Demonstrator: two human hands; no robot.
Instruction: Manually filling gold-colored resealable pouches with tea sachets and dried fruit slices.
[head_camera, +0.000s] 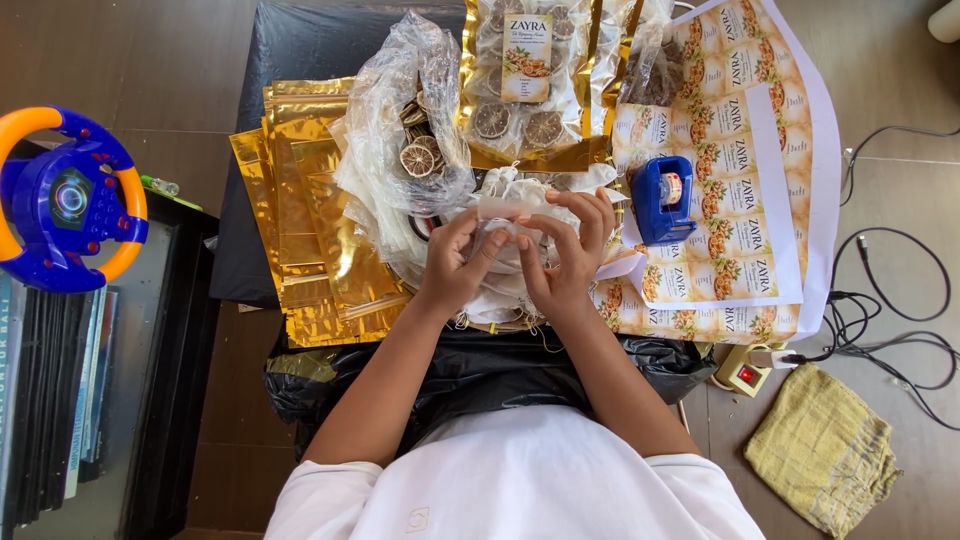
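Two bare hands meet over a crowded black surface (300, 60), the left hand (455, 265) and right hand (565, 255) both pinching a small white mesh pouch (500, 208) between fingertips, the grip of each pressed together on its upper edge. The pouch sits at the centre of the view, above a heap of similar white pouches (500, 300). A clear crinkled plastic bag of dried citrus slices (415, 150) lies just beside the left hand, a stack of gold foil bags (310, 230) further left, and a blue tape dispenser (662, 200) rests on sheets of printed labels (740, 180) to the right. The thin mesh could slip or tear if the fingers pull unevenly, and an elbow shifting could likely nudge the loose citrus bag and spill slices onto the foil stack.
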